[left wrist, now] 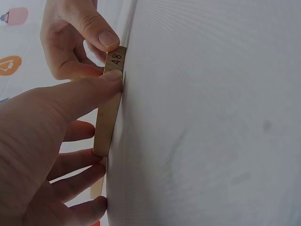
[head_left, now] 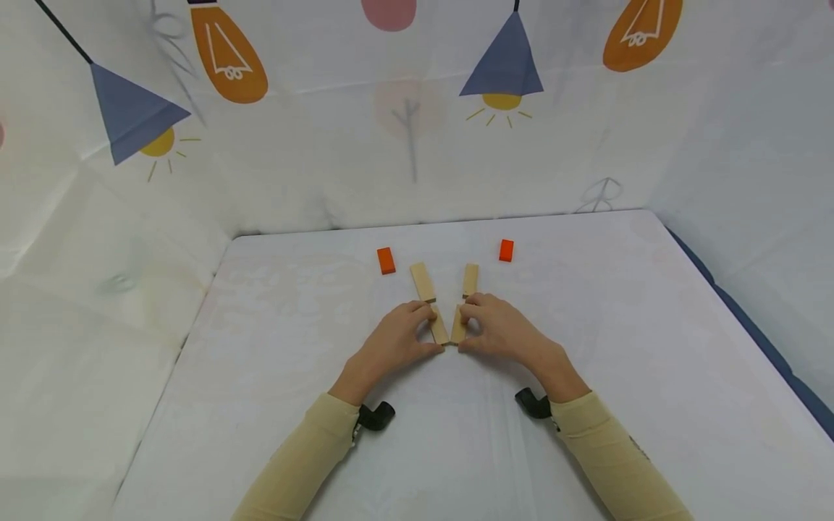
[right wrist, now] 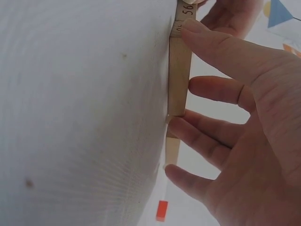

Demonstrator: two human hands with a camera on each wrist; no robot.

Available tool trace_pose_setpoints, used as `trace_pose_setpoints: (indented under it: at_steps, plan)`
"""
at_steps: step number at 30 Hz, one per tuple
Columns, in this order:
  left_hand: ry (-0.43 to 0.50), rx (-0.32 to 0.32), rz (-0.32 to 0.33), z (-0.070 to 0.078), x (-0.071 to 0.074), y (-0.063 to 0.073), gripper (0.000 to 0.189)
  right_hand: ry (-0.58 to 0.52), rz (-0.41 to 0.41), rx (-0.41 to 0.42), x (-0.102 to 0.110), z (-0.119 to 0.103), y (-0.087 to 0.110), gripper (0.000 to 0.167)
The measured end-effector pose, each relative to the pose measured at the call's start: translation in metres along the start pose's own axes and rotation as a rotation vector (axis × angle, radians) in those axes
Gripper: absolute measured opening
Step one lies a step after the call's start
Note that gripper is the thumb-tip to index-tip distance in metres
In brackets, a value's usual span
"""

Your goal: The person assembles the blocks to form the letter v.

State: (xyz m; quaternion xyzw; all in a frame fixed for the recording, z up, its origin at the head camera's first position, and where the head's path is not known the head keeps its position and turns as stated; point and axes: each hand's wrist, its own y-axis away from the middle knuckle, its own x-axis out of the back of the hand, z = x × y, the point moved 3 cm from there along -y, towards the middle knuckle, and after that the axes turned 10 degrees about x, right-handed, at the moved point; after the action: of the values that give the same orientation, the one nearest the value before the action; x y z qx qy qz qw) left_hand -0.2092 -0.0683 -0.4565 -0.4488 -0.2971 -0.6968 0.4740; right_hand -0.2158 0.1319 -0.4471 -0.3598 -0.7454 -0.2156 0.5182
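Two wooden blocks (head_left: 441, 332) (both pinched) lie between left hand (head_left: 402, 334) and right hand (head_left: 500, 329).

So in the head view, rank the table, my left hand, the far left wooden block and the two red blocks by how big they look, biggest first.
1. Table
2. Left hand
3. Far left wooden block
4. Left red block and right red block: too alike to rank.

Fabric-walled booth (head_left: 313, 159), printed lamps (head_left: 502, 61) and bulbs (head_left: 229, 54), white table (head_left: 293, 311)
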Motion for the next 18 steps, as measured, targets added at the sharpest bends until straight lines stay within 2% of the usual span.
trace_pose_setpoints:
  at_steps: [11,18]
  plan:
    - [0.029,-0.032,0.022,-0.0006,0.0000,0.0019,0.048,0.017,0.001,0.002,0.0004,-0.0018,0.0001,0.034]
    - [0.041,-0.022,0.011,-0.0005,-0.0007,0.0016,0.046,0.005,-0.011,-0.014,-0.0005,-0.0005,0.0004,0.034]
